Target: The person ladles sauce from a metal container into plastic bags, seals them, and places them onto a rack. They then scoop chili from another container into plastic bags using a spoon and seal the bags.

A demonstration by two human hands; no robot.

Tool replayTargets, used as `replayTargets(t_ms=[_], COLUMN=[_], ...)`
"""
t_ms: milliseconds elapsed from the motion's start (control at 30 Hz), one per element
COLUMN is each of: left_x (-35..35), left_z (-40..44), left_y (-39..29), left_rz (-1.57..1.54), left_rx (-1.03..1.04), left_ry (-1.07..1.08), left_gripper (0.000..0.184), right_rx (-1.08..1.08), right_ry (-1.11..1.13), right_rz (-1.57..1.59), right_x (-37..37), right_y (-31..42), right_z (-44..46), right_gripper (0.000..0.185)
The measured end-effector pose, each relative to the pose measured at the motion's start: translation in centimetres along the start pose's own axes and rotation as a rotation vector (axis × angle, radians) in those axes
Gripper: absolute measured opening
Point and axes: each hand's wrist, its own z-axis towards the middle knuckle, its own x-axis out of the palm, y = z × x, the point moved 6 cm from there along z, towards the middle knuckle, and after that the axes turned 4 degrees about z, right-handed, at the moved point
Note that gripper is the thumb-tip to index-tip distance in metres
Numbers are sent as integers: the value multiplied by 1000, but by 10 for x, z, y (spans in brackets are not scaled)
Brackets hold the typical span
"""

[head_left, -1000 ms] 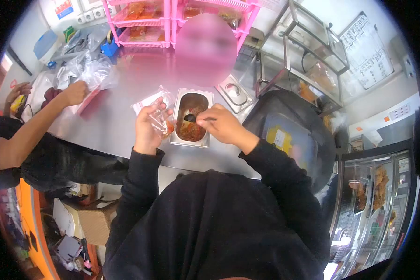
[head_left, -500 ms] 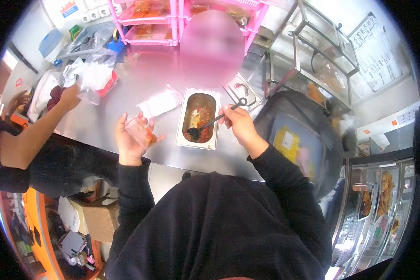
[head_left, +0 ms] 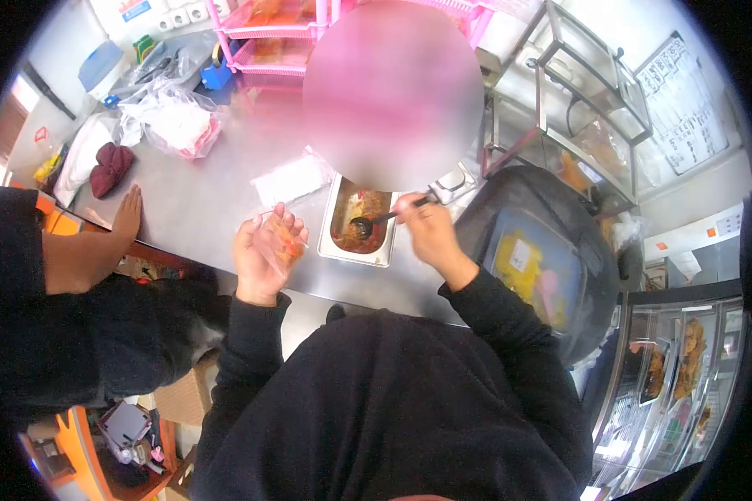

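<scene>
My left hand [head_left: 261, 263] holds a small clear plastic bag [head_left: 282, 245] with some orange-red food in it, left of a metal container. In my right hand [head_left: 430, 236] is the handle of a black ladle [head_left: 383, 219], its bowl down in the reddish sauce [head_left: 365, 238]. The rectangular metal container [head_left: 354, 255] stands near the table's front edge, its far end hidden behind a blurred round patch. A stack of clear bags [head_left: 291, 179] lies flat just beyond my left hand. The container's metal lid [head_left: 457, 182] is partly visible at the right.
Another person's hand [head_left: 126, 217] rests at the table's [head_left: 200, 225] left edge, near a dark red cloth [head_left: 110, 169] and plastic bags [head_left: 180, 125]. Pink racks [head_left: 271, 55] stand at the back. A dark tub [head_left: 593, 250] with a lidded box [head_left: 536, 267] is at the right.
My left hand moved left with the bag, then back right. The ladle came away from the bag and its bowl is in the container. The other person's hand left the plastic bags.
</scene>
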Motion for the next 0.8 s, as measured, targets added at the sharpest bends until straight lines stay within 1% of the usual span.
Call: replayTargets(t_ms=[33, 100, 133, 200, 300, 400, 533, 633, 667, 767, 800], left_x=[1, 1, 2, 8, 12, 16, 16, 22, 25, 31, 32], left_z=[0, -5, -8, -12, -15, -18, -16, -17, -17, -14, -14], left_y=[3, 2, 1, -2, -8, -10, -5, -1, 0, 3, 3], left_rz=[32, 145, 200, 268, 428, 594, 677, 703, 695, 696, 715], left_rx=[15, 39, 51, 100, 178, 227, 194, 151, 142, 121, 117], left_ry=[20, -55, -94, -87, -103, -120, -82, -84, -59, 19, 47], left_gripper=[42, 41, 40, 39, 41, 46, 48, 52, 54, 59, 61], right_rx=[-145, -68, -82, -108, -90, 237, 362, 432, 445, 480, 448], right_ry=[115, 244, 283, 361, 288, 71, -184, -319, -332, -245, -275], right_rz=[-217, -239, -200, -120, 34, 501, 555, 610, 598, 659, 692], right_x=[10, 23, 28, 35, 23, 9, -11, -18, -19, -10, -11], right_y=[11, 21, 23, 26, 13, -13, -40, -46, -45, -48, -49], right_z=[-2, -5, -5, -6, -7, -7, -14, -21, -22, -25, -26], right_gripper=[25, 25, 26, 26, 20, 24, 27, 26, 26, 26, 25])
